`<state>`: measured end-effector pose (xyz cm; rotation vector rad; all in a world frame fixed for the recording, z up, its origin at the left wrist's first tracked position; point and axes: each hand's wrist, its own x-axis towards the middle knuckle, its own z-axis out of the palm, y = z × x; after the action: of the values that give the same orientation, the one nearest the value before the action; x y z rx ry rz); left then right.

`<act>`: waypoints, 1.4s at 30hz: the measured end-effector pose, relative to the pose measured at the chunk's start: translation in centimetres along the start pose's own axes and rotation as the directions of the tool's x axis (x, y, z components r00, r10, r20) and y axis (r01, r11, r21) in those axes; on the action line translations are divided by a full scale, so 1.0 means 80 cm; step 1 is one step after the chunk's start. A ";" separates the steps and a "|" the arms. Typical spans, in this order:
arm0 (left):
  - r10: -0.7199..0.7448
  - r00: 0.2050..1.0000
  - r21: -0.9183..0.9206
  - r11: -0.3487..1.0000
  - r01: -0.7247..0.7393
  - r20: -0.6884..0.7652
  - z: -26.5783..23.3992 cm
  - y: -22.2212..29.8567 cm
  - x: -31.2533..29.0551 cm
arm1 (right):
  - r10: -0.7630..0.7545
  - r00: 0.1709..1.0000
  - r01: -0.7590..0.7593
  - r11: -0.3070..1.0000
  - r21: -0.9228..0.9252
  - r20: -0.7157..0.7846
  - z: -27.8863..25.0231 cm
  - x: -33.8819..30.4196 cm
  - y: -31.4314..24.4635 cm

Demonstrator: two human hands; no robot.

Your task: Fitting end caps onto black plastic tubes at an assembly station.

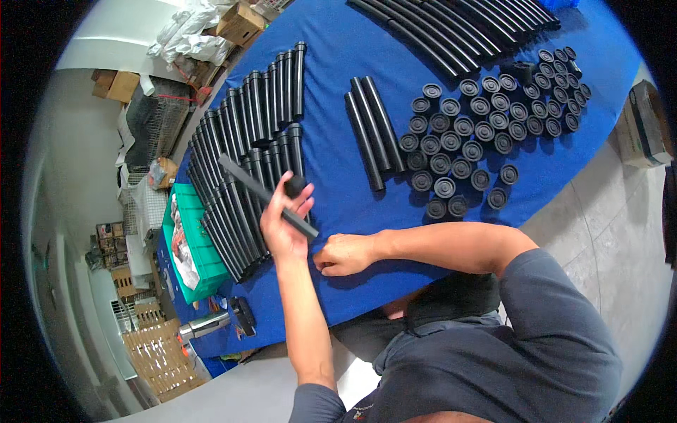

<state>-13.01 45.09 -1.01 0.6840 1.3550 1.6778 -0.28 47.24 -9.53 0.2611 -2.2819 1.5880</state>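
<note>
Dark grey T-shirt point(479, 370), short sleeves point(553, 299); chest print point(360, 412).

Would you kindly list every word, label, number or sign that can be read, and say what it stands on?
Nothing is legible enough to quote.
Dark shirt: pale chest print, too small to read.
Held black tube: no lettering discernible.
Round black caps: any marks are too small to read.

Your curled right hand point(345, 254) hides its own palm, so you cannot tell whether it holds anything. Your left hand point(285, 229) partly covers a round black piece point(297, 187); its dark tube point(247, 178) looks blurred. The upper edge cuts off long black tubes point(429, 39).
</note>
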 end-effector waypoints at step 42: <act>0.066 0.990 -0.619 0.775 -0.129 -0.124 -0.140 -0.108 -0.180 | 0.325 0.942 -0.249 0.837 0.487 -0.078 -0.012 0.006 0.001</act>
<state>-12.89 27.52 -10.93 0.2811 0.7324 2.1104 -0.57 48.22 -9.14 -0.1018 -1.8463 2.2277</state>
